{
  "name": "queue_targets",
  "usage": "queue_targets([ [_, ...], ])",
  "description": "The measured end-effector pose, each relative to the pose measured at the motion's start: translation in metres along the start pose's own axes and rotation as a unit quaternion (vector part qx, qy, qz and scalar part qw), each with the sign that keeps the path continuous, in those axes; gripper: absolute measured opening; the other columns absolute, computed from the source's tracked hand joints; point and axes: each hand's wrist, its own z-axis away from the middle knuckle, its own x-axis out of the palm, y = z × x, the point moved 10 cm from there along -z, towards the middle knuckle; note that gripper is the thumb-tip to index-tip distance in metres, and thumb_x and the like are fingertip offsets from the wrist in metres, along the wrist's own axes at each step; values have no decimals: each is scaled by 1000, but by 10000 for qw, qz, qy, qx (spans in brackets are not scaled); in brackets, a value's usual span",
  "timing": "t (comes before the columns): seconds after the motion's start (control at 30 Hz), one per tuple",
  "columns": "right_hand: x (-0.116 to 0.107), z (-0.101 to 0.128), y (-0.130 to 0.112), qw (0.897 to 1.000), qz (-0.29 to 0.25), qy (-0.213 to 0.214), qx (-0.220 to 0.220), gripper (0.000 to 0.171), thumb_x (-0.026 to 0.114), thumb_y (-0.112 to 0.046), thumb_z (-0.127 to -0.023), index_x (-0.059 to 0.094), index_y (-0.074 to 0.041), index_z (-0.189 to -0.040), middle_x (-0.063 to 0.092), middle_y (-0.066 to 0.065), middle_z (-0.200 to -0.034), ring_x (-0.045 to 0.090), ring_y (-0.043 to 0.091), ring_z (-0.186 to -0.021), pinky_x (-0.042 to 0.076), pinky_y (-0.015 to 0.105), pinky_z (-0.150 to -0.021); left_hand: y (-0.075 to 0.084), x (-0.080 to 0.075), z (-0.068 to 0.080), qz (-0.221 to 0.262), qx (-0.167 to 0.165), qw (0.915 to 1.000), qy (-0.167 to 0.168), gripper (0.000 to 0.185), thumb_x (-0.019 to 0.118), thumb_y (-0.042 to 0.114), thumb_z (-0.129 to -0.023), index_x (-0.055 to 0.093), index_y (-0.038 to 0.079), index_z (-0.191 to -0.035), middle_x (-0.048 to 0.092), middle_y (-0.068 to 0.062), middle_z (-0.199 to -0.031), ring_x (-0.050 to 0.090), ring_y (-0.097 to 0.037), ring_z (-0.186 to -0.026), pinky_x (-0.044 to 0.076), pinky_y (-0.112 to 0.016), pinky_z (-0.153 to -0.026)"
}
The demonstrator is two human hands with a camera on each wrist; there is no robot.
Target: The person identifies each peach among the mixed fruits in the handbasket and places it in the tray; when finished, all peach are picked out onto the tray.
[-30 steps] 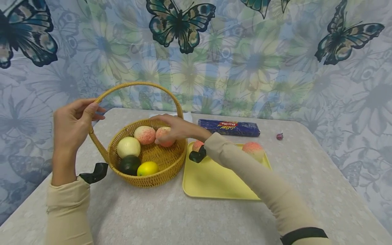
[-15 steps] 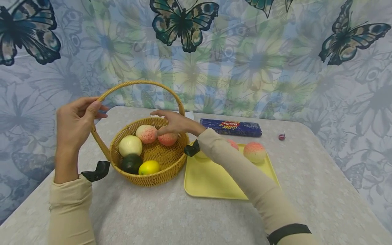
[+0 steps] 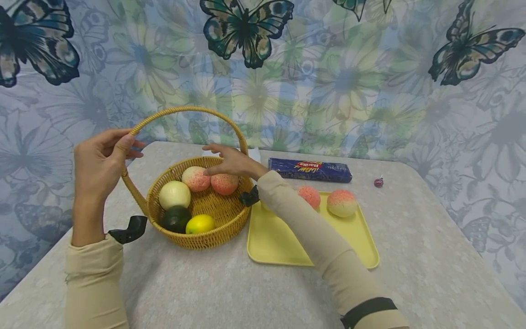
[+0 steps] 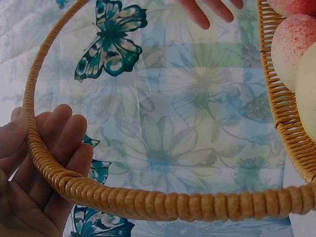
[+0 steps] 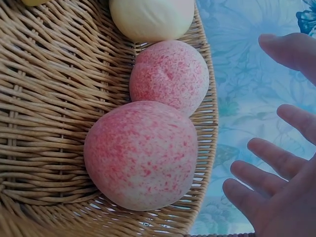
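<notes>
Head view: blue Barilla packet (image 3: 310, 170) behind tray (image 3: 283, 237); left hand (image 3: 96, 164) gripping basket handle (image 3: 181, 111), right hand (image 3: 232, 161) spread above peaches (image 3: 224, 183).

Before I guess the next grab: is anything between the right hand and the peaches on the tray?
Nothing visible blocks it. The right hand hovers open over the basket rim; the two tray peaches lie uncovered on the tray, beside that forearm. Only the basket's rim and handle lie near the hand.

The basket handle (image 3: 185, 111) arches over the fruit-crowded basket (image 3: 213, 238); the tray's (image 3: 283, 246) near half lies open.
</notes>
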Motion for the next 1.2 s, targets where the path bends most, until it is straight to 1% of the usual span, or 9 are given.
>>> queue_targets([
  [0.17,3,-3,5,9999,18,114,77,71,69,-32,-88,34,-20,-148,32,6,-152,32,27,-140,36,40,-108,-1,-1,0,-45,-30,10000,-7,32,58,24,-96,66,3,-120,62,26,-79,63,7,-66,46,-9,-63],
  [0.3,9,-3,10,9999,98,65,121,68,68,-27,-89,35,-17,-148,31,10,-152,34,26,-138,39,40,-105,0,0,1,-54,-4,10000,5,32,58,23,-96,66,3,-120,62,25,-79,63,7,-65,46,-9,-63],
  [0.47,17,-1,16,9995,-91,-218,196,68,65,-19,-90,32,-13,-149,33,14,-151,40,30,-134,41,40,-103,1,0,1,-92,6,10000,4,31,58,23,-96,67,4,-119,62,25,-79,63,7,-65,46,-9,-62],
  [0.6,22,2,20,9985,-130,-452,290,69,63,-19,-90,31,-11,-150,32,11,-153,38,27,-136,38,39,-106,2,0,0,-106,9,9999,-1,31,58,24,-96,67,4,-119,62,25,-79,63,7,-66,46,-9,-62],
  [0.7,24,3,21,9976,40,-541,424,68,63,-17,-89,32,-12,-150,31,8,-154,33,25,-140,37,39,-107,2,-1,0,-104,11,9999,0,31,58,24,-96,67,5,-118,62,24,-79,63,6,-66,46,-10,-61],
  [0.8,27,4,23,9947,428,-683,645,65,63,-15,-89,37,-15,-147,33,6,-152,36,24,-137,39,37,-104,2,-1,0,-112,-13,9999,0,31,58,25,-96,67,5,-119,62,24,-80,63,7,-67,45,-10,-59],
  [0.93,37,4,26,9848,1098,-1126,741,58,64,-11,-87,45,-15,-142,35,7,-151,36,23,-135,39,34,-102,2,-2,0,-112,-30,9999,5,32,58,26,-96,67,5,-119,62,24,-80,63,7,-67,46,-10,-61],
  [1.07,44,5,29,9794,1182,-1426,800,61,64,-5,-86,44,-14,-143,35,10,-150,37,23,-134,40,30,-97,1,-2,0,-92,-21,10000,-5,31,58,25,-96,67,5,-118,62,24,-80,63,6,-67,46,-9,-63],
  [1.2,47,5,32,9768,1209,-1539,873,65,62,-2,-86,41,-16,-145,33,10,-151,40,21,-126,40,28,-83,0,-2,0,-85,-21,10000,-5,31,58,24,-96,67,4,-118,62,24,-80,63,5,-67,47,-9,-64],
])
